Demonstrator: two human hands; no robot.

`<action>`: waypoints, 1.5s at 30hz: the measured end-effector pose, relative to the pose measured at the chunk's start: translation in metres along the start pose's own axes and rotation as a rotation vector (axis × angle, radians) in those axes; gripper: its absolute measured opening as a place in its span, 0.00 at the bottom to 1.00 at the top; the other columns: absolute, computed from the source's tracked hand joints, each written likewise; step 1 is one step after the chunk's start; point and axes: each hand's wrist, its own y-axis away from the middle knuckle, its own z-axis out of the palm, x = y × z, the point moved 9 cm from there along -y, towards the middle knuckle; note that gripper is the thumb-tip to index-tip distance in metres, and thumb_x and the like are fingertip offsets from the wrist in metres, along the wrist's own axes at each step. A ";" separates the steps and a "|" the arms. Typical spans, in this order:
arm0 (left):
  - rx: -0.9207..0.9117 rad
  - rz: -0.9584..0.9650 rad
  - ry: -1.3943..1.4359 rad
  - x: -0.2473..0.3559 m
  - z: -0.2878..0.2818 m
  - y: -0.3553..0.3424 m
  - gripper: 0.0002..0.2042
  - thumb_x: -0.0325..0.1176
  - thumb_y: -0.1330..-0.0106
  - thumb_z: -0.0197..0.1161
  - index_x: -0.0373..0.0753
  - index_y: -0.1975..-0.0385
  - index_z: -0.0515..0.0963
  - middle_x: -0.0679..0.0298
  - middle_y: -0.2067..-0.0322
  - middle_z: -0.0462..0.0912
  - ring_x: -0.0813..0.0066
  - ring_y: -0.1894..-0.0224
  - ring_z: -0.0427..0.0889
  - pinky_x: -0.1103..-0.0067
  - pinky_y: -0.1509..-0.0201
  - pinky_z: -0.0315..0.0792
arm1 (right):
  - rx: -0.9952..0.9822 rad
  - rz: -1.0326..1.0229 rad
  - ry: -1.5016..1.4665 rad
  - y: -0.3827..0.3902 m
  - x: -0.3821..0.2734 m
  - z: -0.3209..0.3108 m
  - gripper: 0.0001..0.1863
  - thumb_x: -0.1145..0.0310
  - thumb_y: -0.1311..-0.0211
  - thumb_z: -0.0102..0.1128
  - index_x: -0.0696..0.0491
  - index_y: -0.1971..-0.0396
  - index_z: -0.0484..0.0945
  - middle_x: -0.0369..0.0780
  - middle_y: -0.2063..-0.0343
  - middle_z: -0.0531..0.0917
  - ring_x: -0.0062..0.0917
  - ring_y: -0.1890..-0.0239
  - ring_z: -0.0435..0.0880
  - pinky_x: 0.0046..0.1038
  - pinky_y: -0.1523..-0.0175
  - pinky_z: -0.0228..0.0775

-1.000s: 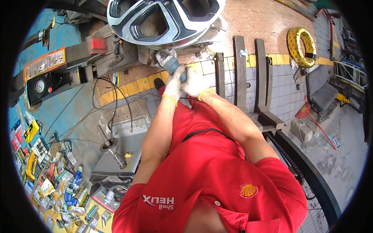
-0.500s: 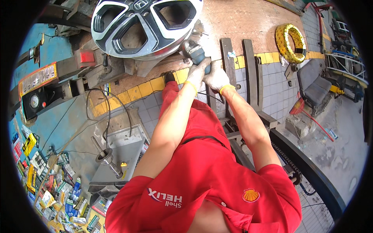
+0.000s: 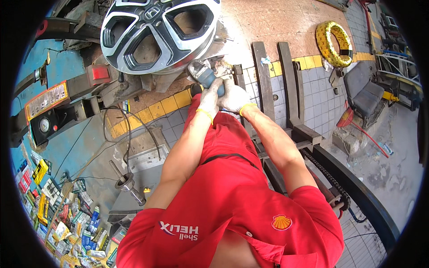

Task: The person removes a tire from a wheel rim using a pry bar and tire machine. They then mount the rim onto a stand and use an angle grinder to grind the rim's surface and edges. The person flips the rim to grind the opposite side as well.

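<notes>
Both my hands, in whitish work gloves with yellow cuffs, are wrapped round a blue-bodied angle grinder (image 3: 204, 75) with a grey metal head. My left hand (image 3: 208, 99) closes over its body from the left. From the right, my right hand (image 3: 235, 96) grips the rear part; some of its fingers are hidden. The grinder's head lies by the lower right edge of a black and silver alloy wheel rim (image 3: 152, 14). Whether the disc touches the rim cannot be made out.
Left of the rim stands a machine arm with a red block (image 3: 100, 71) and a pressure gauge (image 3: 44, 124). Metal rails (image 3: 263, 80) run beside my right arm. Farther right are a yellow-wrapped tyre (image 3: 322, 42) and a grey seat (image 3: 364, 91). Small packets (image 3: 80, 223) cover the lower left.
Both hands and the grinder have shifted left and slightly nearer to me, along the rim's near edge. The grinder now slants more to the left. The grip stays closed.
</notes>
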 end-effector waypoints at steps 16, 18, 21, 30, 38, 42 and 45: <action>-0.112 0.079 -0.195 0.001 0.112 -0.085 0.33 0.50 0.34 0.84 0.29 0.39 0.85 0.58 0.47 0.90 0.65 0.49 0.88 0.67 0.42 0.82 | 0.157 0.022 0.168 -0.074 0.066 -0.079 0.42 0.46 0.41 0.79 0.64 0.39 0.75 0.67 0.54 0.90 0.62 0.47 0.91 0.53 0.41 0.83; -0.086 0.031 -0.205 -0.006 0.101 -0.073 0.30 0.46 0.30 0.82 0.31 0.37 0.83 0.57 0.42 0.89 0.63 0.43 0.88 0.67 0.35 0.82 | 0.131 0.012 0.162 -0.062 0.063 -0.074 0.42 0.47 0.41 0.79 0.64 0.38 0.75 0.67 0.53 0.90 0.61 0.46 0.91 0.52 0.40 0.83; -0.058 0.010 -0.077 -0.019 0.080 -0.052 0.26 0.44 0.32 0.82 0.32 0.41 0.85 0.58 0.48 0.91 0.65 0.49 0.90 0.67 0.41 0.84 | 0.034 0.028 0.133 -0.047 0.071 -0.052 0.48 0.47 0.41 0.79 0.58 0.28 0.70 0.66 0.47 0.88 0.63 0.43 0.89 0.53 0.35 0.81; -0.042 0.026 -0.033 -0.029 0.100 -0.064 0.25 0.40 0.27 0.80 0.34 0.36 0.83 0.60 0.44 0.90 0.67 0.46 0.89 0.67 0.36 0.82 | 0.022 -0.030 0.118 -0.064 0.085 -0.072 0.42 0.47 0.39 0.78 0.59 0.35 0.73 0.63 0.52 0.90 0.60 0.48 0.91 0.52 0.40 0.83; -0.048 0.093 -0.046 0.010 0.184 -0.130 0.28 0.42 0.30 0.82 0.34 0.36 0.81 0.58 0.43 0.89 0.62 0.44 0.89 0.65 0.37 0.84 | 0.019 -0.079 0.148 -0.136 0.069 -0.156 0.42 0.49 0.38 0.79 0.59 0.34 0.71 0.67 0.52 0.89 0.64 0.46 0.89 0.54 0.41 0.82; -0.028 0.074 -0.059 0.021 0.198 -0.145 0.28 0.41 0.29 0.82 0.34 0.35 0.81 0.59 0.44 0.89 0.62 0.46 0.90 0.65 0.39 0.85 | 0.052 -0.101 0.132 -0.155 0.069 -0.169 0.41 0.49 0.38 0.78 0.58 0.34 0.71 0.66 0.50 0.88 0.63 0.43 0.89 0.53 0.40 0.82; -0.043 0.073 -0.042 0.009 0.186 -0.117 0.29 0.43 0.28 0.81 0.33 0.34 0.82 0.58 0.42 0.88 0.64 0.42 0.88 0.66 0.34 0.82 | -0.049 -0.009 0.134 -0.140 0.093 -0.143 0.42 0.50 0.41 0.79 0.56 0.32 0.72 0.64 0.49 0.89 0.62 0.42 0.89 0.52 0.38 0.82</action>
